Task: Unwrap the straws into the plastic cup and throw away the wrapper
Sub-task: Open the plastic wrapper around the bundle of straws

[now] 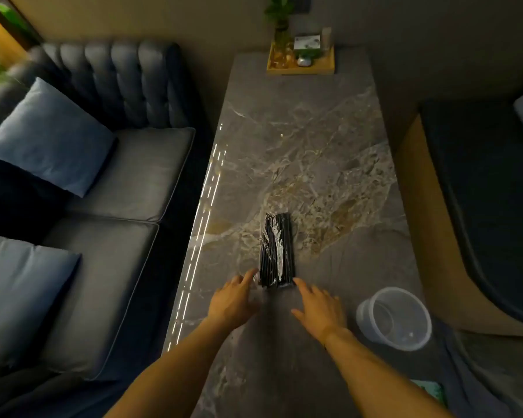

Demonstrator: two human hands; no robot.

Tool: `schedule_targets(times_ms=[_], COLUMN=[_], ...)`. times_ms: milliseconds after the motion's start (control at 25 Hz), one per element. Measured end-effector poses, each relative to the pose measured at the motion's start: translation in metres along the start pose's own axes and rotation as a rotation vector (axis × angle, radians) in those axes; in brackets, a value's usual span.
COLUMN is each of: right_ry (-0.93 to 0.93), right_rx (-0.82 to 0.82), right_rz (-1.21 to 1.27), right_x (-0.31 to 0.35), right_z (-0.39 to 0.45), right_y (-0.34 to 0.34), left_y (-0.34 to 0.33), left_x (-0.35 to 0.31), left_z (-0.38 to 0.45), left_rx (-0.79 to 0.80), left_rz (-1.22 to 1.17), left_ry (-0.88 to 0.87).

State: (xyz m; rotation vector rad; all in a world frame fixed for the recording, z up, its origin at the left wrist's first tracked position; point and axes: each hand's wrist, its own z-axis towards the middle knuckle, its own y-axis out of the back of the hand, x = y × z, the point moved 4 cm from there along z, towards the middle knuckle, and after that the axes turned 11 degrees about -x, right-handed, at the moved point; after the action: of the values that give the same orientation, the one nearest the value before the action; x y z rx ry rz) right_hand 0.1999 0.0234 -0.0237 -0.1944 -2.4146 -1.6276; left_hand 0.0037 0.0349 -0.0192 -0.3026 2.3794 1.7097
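Item: bundle of black straws [277, 250] in clear wrapper, lying lengthwise mid-table [299, 140]. Left hand [234, 301] at 7 o'clock of it, right hand [319, 307] at 5; both spread, empty, fingertips at its near end. Plastic cup [394, 318] at 4 o'clock, upright, empty. Risk: wrapper tearing suddenly, straws scattering. Wrapper seam indistinct; bin unseen.

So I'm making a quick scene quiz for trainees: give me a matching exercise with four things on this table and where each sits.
Things:
1. straw bundle
2. plastic cup
3. wooden tray
4. left hand

Places:
A. far end of the table
B. middle of the table, lengthwise, wrapped
C. near right of the table, empty
D. at the bundle's near left corner

Pairs: 1-B, 2-C, 3-A, 4-D
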Motion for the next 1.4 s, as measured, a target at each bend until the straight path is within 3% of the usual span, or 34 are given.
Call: schedule_targets(times_ms=[200, 520, 760, 1120, 1280, 1400], right_ry=[-0.033, -0.027, -0.003, 0.230, 0.293, 0.291], right_rx=[-0.069, -0.111, -0.126, -0.496, -0.586, -0.537], right_rz=[0.038, 0.009, 0.087, 0.096, 0.302, 0.511], right_x=[0.012, 0.023, 0.019, 0.020, 0.029, 0.031], right_z=[0.035, 0.050, 0.040, -0.016, -0.038, -0.049], right_y=[-0.007, -0.017, -0.015, 0.026, 0.058, 0.081], left_y=[-0.010, -0.023, -0.014, 0.011, 0.041, 0.070], left_x=[0.001, -0.016, -0.015, -0.014, -0.016, -0.022], left_z=[0.027, 0.042, 0.043, 0.000, -0.026, -0.045], left_rx=[-0.018, -0.049, -0.041, 0.199, 0.252, 0.206], left_rz=[-0.144, -0.191, -0.461, -0.835, -1.022, -1.125], left_ry=[0.139, 0.061, 0.078, 0.152, 0.183, 0.167])
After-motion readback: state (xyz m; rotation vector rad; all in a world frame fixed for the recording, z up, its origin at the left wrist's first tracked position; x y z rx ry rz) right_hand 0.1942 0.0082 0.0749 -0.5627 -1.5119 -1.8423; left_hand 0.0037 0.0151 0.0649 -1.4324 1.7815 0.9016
